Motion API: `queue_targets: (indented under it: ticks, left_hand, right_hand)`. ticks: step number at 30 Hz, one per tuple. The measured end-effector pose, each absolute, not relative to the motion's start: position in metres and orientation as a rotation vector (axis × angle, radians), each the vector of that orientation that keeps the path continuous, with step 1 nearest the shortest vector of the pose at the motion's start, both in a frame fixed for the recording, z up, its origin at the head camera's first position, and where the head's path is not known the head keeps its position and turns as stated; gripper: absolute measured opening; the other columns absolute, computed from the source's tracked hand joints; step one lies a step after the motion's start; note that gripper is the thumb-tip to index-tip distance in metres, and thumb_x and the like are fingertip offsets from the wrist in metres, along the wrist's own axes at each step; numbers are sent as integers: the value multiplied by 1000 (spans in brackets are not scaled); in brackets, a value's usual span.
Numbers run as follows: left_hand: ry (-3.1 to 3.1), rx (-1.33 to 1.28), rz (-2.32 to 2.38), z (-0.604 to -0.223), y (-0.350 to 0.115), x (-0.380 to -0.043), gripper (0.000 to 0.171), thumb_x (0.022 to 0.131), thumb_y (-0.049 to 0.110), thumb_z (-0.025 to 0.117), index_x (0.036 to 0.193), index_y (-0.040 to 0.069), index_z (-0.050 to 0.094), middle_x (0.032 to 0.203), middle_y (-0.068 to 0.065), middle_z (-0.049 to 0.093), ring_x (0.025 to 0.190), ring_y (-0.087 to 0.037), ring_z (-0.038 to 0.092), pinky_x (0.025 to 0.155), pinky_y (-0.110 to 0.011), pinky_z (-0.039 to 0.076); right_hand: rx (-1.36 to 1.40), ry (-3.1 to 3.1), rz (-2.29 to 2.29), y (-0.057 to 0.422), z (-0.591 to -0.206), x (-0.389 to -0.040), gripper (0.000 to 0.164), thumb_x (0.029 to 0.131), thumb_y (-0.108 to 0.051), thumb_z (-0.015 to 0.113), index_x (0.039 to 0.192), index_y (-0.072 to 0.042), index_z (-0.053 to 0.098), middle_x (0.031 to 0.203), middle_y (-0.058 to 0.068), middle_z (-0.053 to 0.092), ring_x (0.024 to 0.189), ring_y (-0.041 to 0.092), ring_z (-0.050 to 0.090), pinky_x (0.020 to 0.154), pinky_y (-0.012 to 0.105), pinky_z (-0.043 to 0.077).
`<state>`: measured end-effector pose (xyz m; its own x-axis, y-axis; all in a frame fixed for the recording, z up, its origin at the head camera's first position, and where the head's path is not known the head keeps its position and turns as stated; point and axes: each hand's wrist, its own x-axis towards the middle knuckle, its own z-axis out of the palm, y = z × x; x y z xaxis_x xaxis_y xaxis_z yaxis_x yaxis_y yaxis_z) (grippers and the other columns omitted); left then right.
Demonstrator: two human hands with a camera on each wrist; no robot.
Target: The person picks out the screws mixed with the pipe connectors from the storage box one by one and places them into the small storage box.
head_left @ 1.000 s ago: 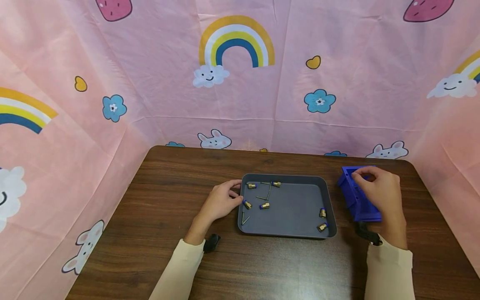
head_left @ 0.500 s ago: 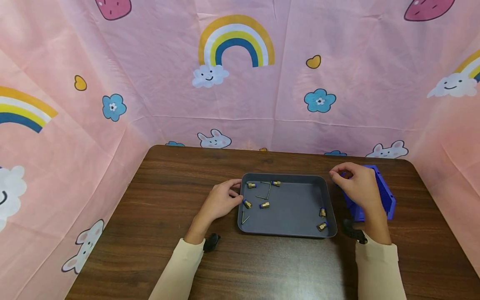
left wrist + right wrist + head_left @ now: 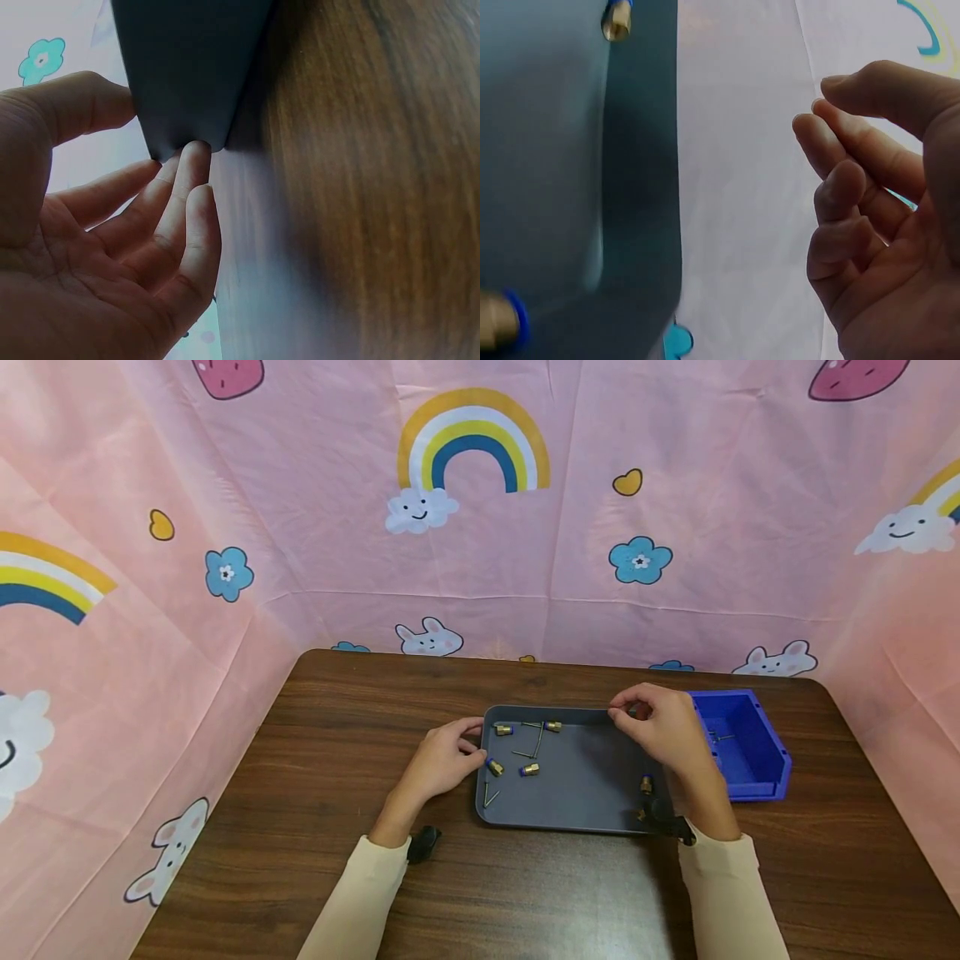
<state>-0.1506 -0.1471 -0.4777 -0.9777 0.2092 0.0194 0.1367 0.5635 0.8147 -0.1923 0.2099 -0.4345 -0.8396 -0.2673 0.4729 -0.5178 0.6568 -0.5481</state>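
My left hand (image 3: 446, 760) rests at the left side of a grey tray (image 3: 577, 806), thumb and fingertips against its wall (image 3: 187, 75) in the left wrist view. Several brass push-in fittings (image 3: 529, 770) with blue collars lie in the tray, along with thin screws (image 3: 538, 741) near its left end. My right hand (image 3: 660, 727) hovers over the tray's far right corner, thumb near the fingertips and nothing between them. In the right wrist view its fingers (image 3: 840, 191) are loosely bent beside the tray rim, with a fitting (image 3: 618, 21) farther along.
A blue bin (image 3: 757, 752) stands right of the tray, partly behind my right forearm, with a few small screws (image 3: 720, 737) inside. Both stand on a dark wooden table (image 3: 360, 718). A pink printed cloth (image 3: 487, 568) hangs behind and at the sides.
My right hand has moved left from over the blue bin to the tray's right edge, uncovering the bin's inside. The left hand and the tray stay put.
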Motion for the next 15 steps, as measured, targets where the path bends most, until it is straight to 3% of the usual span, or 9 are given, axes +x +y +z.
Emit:
queue_targets:
  ticks: [15]
  left_hand:
    - [2701,299,1399,-478,-148,-150,54,99,7,77,151,0,64,138,-16,72,100,-22,79,85,-43,64]
  right_hand:
    - [804,-2673,1124,163,-445,-210,7,93,-6,82,100,-7,84,87,-2,75,63,14,56,58,32,45]
